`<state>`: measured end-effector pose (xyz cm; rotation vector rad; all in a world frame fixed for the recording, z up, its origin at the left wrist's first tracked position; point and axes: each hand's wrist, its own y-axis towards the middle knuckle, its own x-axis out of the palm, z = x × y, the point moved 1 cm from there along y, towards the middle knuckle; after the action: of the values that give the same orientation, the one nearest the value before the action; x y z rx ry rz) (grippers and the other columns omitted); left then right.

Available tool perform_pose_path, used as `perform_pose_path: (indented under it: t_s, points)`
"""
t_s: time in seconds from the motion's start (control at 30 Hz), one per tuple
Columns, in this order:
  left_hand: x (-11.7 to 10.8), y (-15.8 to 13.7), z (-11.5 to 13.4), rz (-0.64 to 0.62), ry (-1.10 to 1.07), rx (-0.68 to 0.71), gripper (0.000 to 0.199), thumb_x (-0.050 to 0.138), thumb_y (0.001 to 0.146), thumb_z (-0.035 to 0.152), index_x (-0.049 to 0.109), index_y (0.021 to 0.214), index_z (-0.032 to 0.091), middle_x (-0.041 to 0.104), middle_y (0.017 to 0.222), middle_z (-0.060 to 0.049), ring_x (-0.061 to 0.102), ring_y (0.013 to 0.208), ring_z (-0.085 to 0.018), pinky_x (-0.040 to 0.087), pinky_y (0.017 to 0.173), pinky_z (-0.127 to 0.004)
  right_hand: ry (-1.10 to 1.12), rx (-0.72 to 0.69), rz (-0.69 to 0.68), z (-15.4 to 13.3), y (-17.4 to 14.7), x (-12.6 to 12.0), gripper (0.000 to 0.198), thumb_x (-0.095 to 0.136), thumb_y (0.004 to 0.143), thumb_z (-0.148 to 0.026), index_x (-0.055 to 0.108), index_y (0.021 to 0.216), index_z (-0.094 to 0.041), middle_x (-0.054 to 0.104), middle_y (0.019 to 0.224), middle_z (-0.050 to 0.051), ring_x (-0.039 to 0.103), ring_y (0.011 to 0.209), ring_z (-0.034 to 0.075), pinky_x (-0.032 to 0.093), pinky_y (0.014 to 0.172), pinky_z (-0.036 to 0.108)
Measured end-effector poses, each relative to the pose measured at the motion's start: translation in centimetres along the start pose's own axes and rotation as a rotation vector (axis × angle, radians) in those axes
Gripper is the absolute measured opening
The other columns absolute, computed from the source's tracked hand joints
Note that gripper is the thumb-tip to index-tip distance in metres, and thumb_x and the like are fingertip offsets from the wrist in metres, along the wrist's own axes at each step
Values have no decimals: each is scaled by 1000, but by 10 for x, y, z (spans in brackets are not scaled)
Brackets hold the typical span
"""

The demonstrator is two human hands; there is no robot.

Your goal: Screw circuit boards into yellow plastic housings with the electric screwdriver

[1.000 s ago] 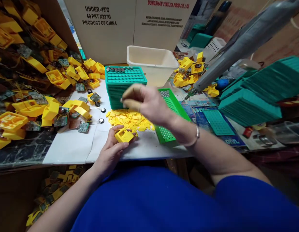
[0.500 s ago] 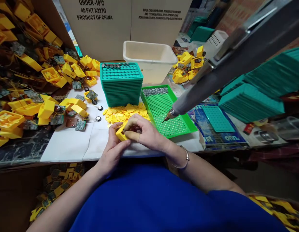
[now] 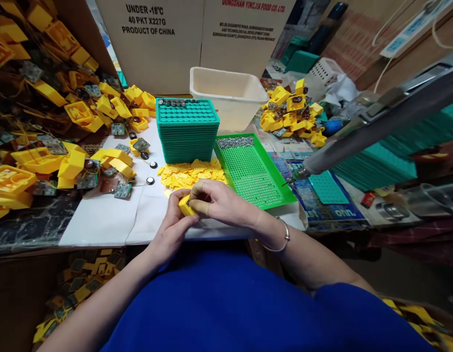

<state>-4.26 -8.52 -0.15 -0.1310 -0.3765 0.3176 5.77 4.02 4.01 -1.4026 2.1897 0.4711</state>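
My left hand (image 3: 171,225) is closed round a small yellow plastic case (image 3: 185,206), near the front edge of the table. Over the right side of the case, my right hand (image 3: 224,203) has its thumb and fingertips pinched together, with finger covers on some of them. A small dark spot shows at those fingertips, but what they pinch is hidden. Just beyond both hands lies a heap of flat yellow plastic pieces (image 3: 197,172). Behind it stands a stack of teal trays (image 3: 187,137), with several round dark parts on top.
A hanging power screwdriver (image 3: 343,142) slants in from the right, its bit over a green perforated tray (image 3: 259,171) holding small screws. Wired yellow cases (image 3: 79,115) pile up at left. A whitish plastic tub (image 3: 229,100) stands behind; a teal sheet (image 3: 329,188) lies at right.
The screwdriver has swung to the right, its bit now near the green tray's right edge. The view has shifted slightly. Both hands stay at the yellow case, which is turned a little.
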Motion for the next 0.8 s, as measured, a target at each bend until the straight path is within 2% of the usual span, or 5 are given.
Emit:
perform_pose_path:
  t_s: [0.27, 0.37, 0.47, 0.63, 0.8]
  points:
    - [-2, 3, -2, 28, -204, -49, 54, 72, 72, 15, 48, 118, 29, 64, 110, 2, 60, 101, -18, 44, 90, -30, 260, 46, 174, 5, 2, -5, 11, 64, 81, -26, 60, 77, -17, 62, 77, 0, 56, 71, 11, 48, 68, 27]
    - [2, 3, 3, 51, -284, -73, 43, 71, 74, 18, 51, 111, 25, 66, 113, -1, 64, 106, -21, 45, 99, -38, 133, -103, 426, 1, 11, -32, 11, 62, 84, -27, 64, 88, -18, 67, 90, 3, 60, 81, 13, 51, 76, 30]
    - [4, 5, 6, 31, -292, -113, 27, 66, 80, 25, 54, 104, 21, 70, 106, -6, 69, 101, -25, 50, 93, -44, -147, -200, 590, -4, 37, -71, 17, 55, 89, -23, 65, 101, -18, 68, 104, 6, 62, 93, 16, 51, 87, 34]
    - [3, 6, 6, 26, -283, -129, 22, 65, 80, 23, 55, 99, 19, 73, 97, -7, 72, 91, -24, 56, 82, -41, -570, -148, 500, 3, 107, -118, 26, 52, 89, -19, 68, 110, -17, 67, 109, 11, 59, 102, 22, 47, 95, 41]
    - [3, 5, 6, 22, -279, -123, 22, 65, 79, 23, 54, 99, 19, 73, 99, -7, 71, 91, -23, 55, 82, -39, -719, -86, 427, 25, 168, -131, 14, 61, 84, -25, 72, 91, -17, 68, 92, 12, 60, 90, 23, 50, 82, 41]
